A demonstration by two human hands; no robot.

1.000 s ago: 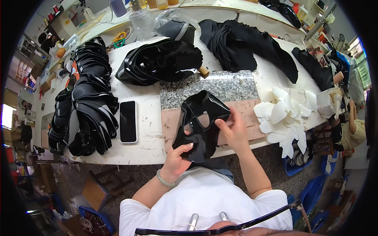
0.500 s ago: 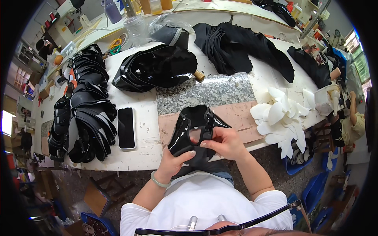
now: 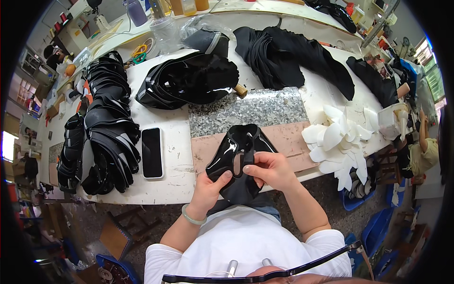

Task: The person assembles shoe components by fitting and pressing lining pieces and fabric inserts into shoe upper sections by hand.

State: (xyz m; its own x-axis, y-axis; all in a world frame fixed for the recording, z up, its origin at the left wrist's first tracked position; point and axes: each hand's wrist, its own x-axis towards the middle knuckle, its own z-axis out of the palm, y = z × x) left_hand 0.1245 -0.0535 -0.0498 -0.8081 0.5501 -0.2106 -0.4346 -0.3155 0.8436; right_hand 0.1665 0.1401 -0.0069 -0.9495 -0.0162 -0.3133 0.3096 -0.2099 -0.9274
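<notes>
Between my hands is a glossy black shoe upper (image 3: 226, 150) with a slot-like opening in its middle, held over the near edge of the worktable. My left hand (image 3: 208, 187) grips its lower left side, thumb on top. My right hand (image 3: 269, 170) pinches the edge beside the opening between thumb and fingers; those fingers are partly hidden. Beneath the upper lie a pinkish board (image 3: 288, 146) and, beyond it, a speckled stone slab (image 3: 250, 111).
A phone (image 3: 152, 154) lies left of the board. Stacked black shoe pieces (image 3: 111, 132) fill the left side. More glossy black pieces (image 3: 189, 78) and matte black pieces (image 3: 279, 57) lie behind. White curved pieces (image 3: 340, 142) are heaped at right, by a white container (image 3: 391, 120).
The upper has been turned and its opening pulled narrower. My left thumb has moved up along its edge, and my right hand has shifted slightly, still pinching by the opening.
</notes>
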